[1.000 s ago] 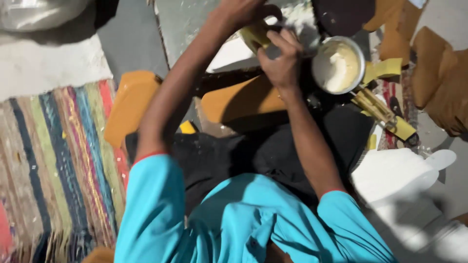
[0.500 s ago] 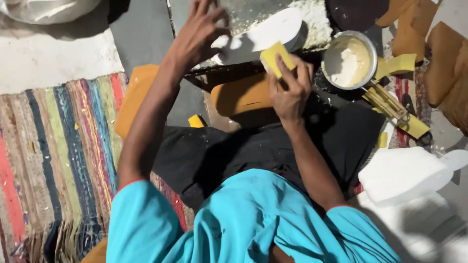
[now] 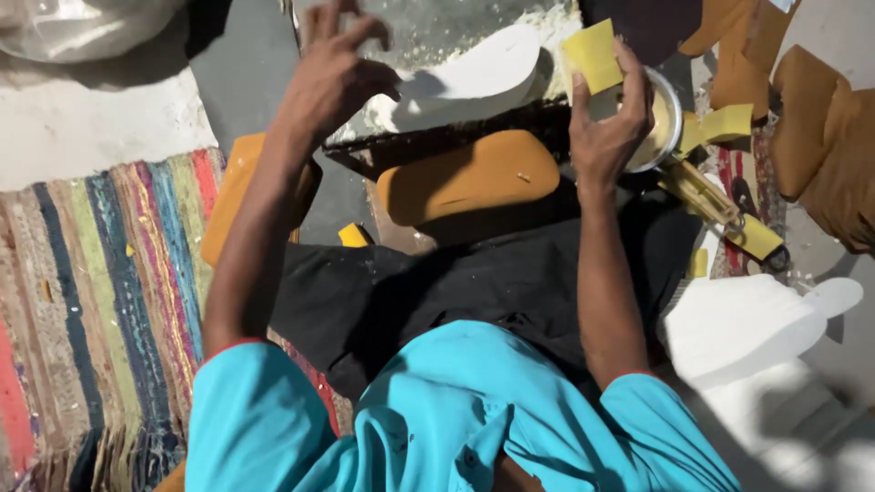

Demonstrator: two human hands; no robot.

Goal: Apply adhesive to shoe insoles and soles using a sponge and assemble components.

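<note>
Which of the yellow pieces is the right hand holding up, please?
The yellow square piece pinched in the right hand; the others lie down by the bowl.

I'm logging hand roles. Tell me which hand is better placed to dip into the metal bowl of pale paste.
Right. The right hand holds a yellow sponge piece directly beside the metal bowl. The left hand is spread open near the white sole-shaped piece, farther from the bowl.

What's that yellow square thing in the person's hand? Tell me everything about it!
The yellow pad is a small, flat, squarish piece that looks soft, like sponge or foam. The right hand pinches its lower edge between thumb and fingers, holding it upright above the round metal bowl of pale paste. One corner points up and left, near the white sole-shaped piece.
</note>
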